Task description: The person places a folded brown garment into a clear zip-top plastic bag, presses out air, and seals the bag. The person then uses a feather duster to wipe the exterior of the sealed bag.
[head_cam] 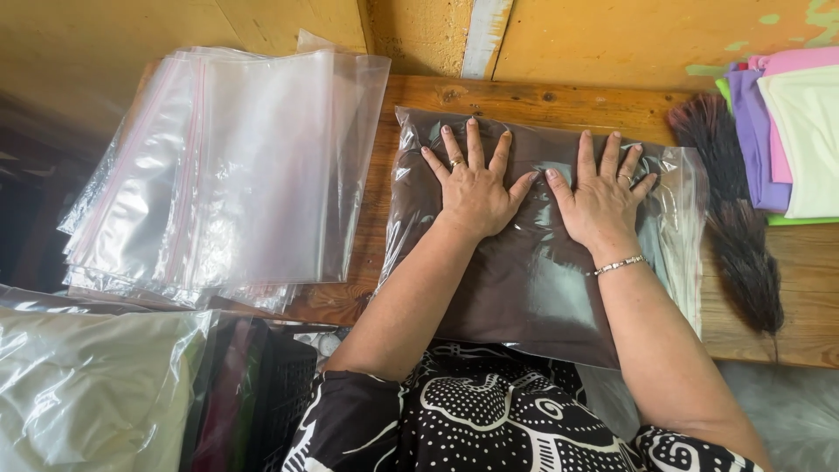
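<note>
On the wooden worktop (524, 100) a bagged brown garment (524, 280) lies flat, its long axis running toward the wall. Left hand (474, 188) and right hand (601, 203) press it with fingers spread, gripping nothing.

A clear plastic bag (533, 253) filled with dark brown folded fabric is lying flat at the middle of the desk (813, 306), its open mouth pointing right. Left of this filled bag, a stack of empty clear zip bags (236, 166) with pinkish closure strips is resting on the desk's left end, fanning slightly and overhanging the edge. Below that stack, nearer than the filled bag and off the desk, a bundle in glossy clear wrapping (87, 385) is lying beside dark packed items (236, 393).
</note>
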